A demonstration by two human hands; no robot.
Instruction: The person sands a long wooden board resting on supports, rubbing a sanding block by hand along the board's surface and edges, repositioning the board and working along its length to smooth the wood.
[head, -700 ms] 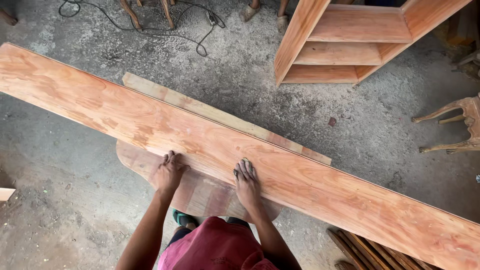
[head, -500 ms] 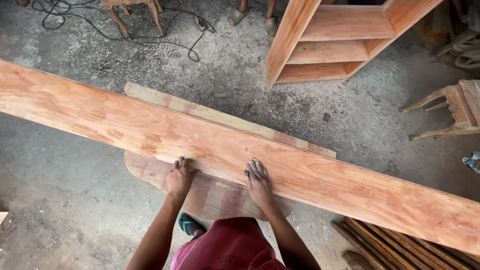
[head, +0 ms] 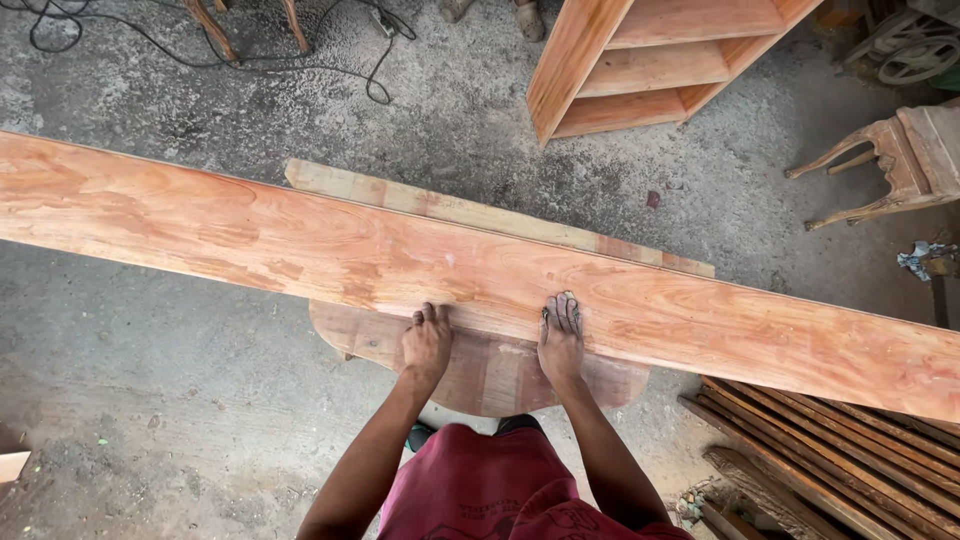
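The long reddish-orange wooden plank [head: 300, 235] runs right across my view, from the left edge of the frame down to the lower right edge, lying flat and slanted. Its near edge sits on a rounded brown wooden tabletop [head: 490, 370] at bottom centre. My left hand [head: 428, 343] rests palm down at that near edge, fingers drawn together and slightly curled against the plank's side. My right hand [head: 560, 335] lies flat just to the right of it, fingers close together and stretched forward onto the plank's top face; something small and pale shows under the fingertips, but I cannot tell what it is. Neither hand is wrapped around anything.

Just behind the plank, touching its far edge, lies a narrower pale wooden strip [head: 480, 212], running parallel to it through the middle of the frame. In the upper right stands an open orange wooden shelf unit [head: 660, 60] on the grey concrete floor [head: 150, 370]. A carved unfinished wooden chair frame [head: 890, 165] lies at the right edge. Black cable [head: 300, 68] winds across the upper left. Dark wooden slats [head: 840, 450] are stacked at the lower right.
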